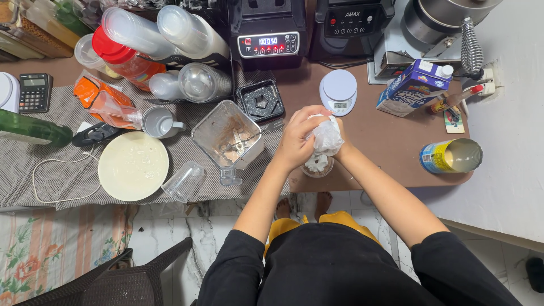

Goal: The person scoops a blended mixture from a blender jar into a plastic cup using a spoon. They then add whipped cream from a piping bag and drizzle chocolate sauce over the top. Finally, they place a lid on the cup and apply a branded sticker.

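Both hands, left hand (296,140) and right hand (340,136), closed together around a white piping bag (327,137) held over a small cup (317,166) at the brown bench (391,141) edge, used blender jar (226,137) just left, digital scale (338,90) behind, milk carton (413,86) and open can (451,156) well right.

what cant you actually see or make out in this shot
Head view only:
- Right hand: almost wholly hidden behind the white piping bag, so its grip cannot be told.
- Cup: mostly covered by the bag and left hand.
- Kitchen scale display: too small to read.
- Green bottle: cut off by the left edge.
- Steel pot: cut off by the top edge.
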